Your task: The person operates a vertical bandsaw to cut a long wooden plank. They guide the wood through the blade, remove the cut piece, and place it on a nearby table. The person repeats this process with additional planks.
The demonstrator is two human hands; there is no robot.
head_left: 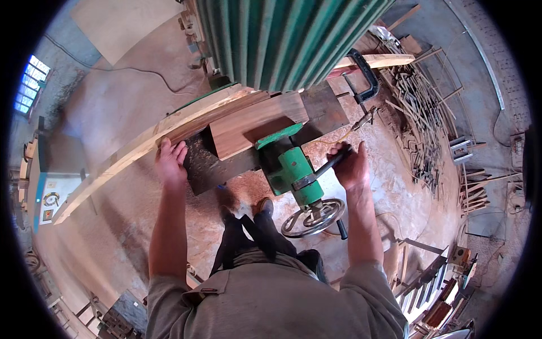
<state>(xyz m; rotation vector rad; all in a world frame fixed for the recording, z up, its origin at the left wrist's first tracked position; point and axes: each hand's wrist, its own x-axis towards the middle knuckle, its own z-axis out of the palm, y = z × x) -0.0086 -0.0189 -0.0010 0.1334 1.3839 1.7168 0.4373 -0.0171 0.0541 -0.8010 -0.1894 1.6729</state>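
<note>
My left hand [171, 165] is closed at the near-left end of a long brown wooden strip [195, 129], its fingers bent against the wood. The strip lies along a pale wooden fence [132, 148] on a dark machine table [206, 172]. My right hand [353, 168] wraps round the black handle of a clamp lever [328, 165]. That lever joins a green clamp [296, 166], whose flat plate sits over a wide brown wood block [243, 134]. Below the clamp is a metal handwheel [314, 219] with a black crank grip.
A ribbed green machine housing [282, 39] hangs above the table. A black C-clamp [367, 79] holds the fence's right end. Scrap wood strips [415, 113] are heaped at the right. At the left stands a cabinet with a control panel [53, 198]. A cable [141, 70] crosses the dusty floor.
</note>
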